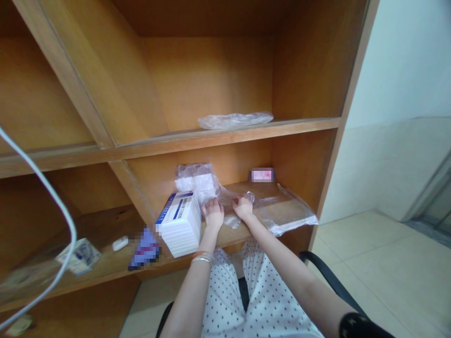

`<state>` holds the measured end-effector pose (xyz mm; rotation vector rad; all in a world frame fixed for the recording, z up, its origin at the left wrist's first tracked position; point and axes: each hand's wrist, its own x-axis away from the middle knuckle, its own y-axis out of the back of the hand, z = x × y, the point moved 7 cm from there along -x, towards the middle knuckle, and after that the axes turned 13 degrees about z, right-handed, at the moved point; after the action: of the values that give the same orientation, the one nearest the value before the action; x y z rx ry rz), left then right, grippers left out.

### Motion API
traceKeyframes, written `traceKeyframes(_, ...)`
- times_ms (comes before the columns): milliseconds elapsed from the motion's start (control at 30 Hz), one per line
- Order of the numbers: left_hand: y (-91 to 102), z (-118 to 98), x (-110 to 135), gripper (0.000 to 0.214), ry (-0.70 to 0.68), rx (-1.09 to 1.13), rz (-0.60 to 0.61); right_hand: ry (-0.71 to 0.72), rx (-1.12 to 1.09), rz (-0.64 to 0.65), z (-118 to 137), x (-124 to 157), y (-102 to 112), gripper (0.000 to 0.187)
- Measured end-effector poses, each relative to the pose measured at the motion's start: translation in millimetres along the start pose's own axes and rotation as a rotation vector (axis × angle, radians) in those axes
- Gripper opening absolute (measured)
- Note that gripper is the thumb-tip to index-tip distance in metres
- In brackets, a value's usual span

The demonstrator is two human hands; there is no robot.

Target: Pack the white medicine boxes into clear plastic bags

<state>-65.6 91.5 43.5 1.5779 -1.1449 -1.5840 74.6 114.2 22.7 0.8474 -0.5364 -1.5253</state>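
Note:
My left hand (pixel 213 214) lies with its fingers stretched out, beside a stack of white boxes with blue print (pixel 183 223). Its fingertips rest at the near side of white packets wrapped in clear plastic (pixel 197 180). My right hand (pixel 243 206) has its fingers curled closed on a crumpled clear plastic bag (pixel 230 221), which spreads between the two hands. To the right of that hand, a flat clear plastic bag (pixel 285 211) covers the shelf board. Exactly how the right fingertips grip the film is too small to see.
A pink and white box (pixel 262 175) stands at the back. Another plastic bag (pixel 236 120) lies on the upper shelf (pixel 229 135). On the left are a small box (pixel 80 256), a white object (pixel 120 243), a blurred purple item (pixel 145 249) and a hanging white cable (pixel 66 213).

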Motion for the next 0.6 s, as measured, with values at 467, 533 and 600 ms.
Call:
traceKeyframes(467,12.6,-1.5,1.9,0.025,-0.025,0.044,0.004,0.225,-0.045,-0.084,18.8,10.8,10.5,0.027)
traceKeyframes(533,17.6,-4.0,3.3,0.027,-0.054,0.070,-0.018,0.271,-0.030,-0.098,23.5,14.2,14.2,0.035)
traceKeyframes(600,22.3,-5.5,4.5,0.028,-0.077,0.103,-0.047,0.330,0.003,-0.120,30.5,18.4,17.6,0.044)
